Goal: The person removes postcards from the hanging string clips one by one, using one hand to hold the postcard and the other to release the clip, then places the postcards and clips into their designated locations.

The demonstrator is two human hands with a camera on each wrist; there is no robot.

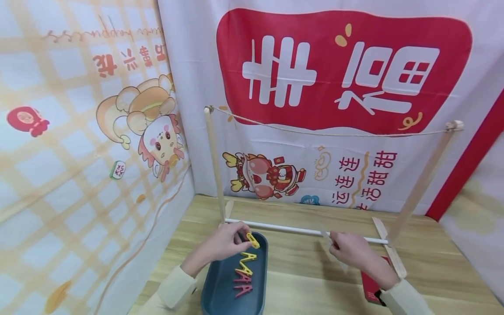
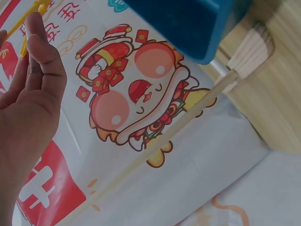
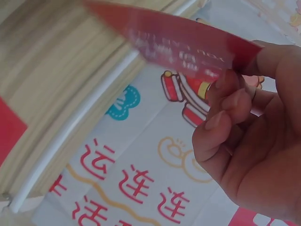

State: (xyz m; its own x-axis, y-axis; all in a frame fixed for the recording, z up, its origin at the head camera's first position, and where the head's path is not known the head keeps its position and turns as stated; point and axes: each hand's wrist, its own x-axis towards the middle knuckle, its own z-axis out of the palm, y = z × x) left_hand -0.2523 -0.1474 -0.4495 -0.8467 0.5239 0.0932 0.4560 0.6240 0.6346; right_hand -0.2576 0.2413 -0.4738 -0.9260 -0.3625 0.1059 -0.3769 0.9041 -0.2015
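Note:
My left hand (image 1: 228, 242) pinches a yellow clothespin (image 1: 253, 241) over the far end of a dark blue tray (image 1: 212, 292). Several clothespins lie in a row inside that tray, yellow ones (image 1: 246, 268) farther off and red ones (image 1: 243, 289) nearer. Between thumb and fingers, my right hand (image 1: 356, 251) holds a thin card (image 3: 183, 42) by its edge, tilted above the table. The right wrist view shows its red, printed face; from the head it looks pale and blurred. Another red card (image 1: 370, 286) lies on the table, partly hidden beneath my right forearm.
A wooden frame stands behind the hands, with a left post (image 1: 215, 166), a right post (image 1: 424, 181) and a white crossbar (image 1: 283, 226) low down. A slack string (image 1: 327, 133) spans the post tops. Printed cloth (image 1: 189, 78) hangs behind the wood-grain table (image 1: 307, 284).

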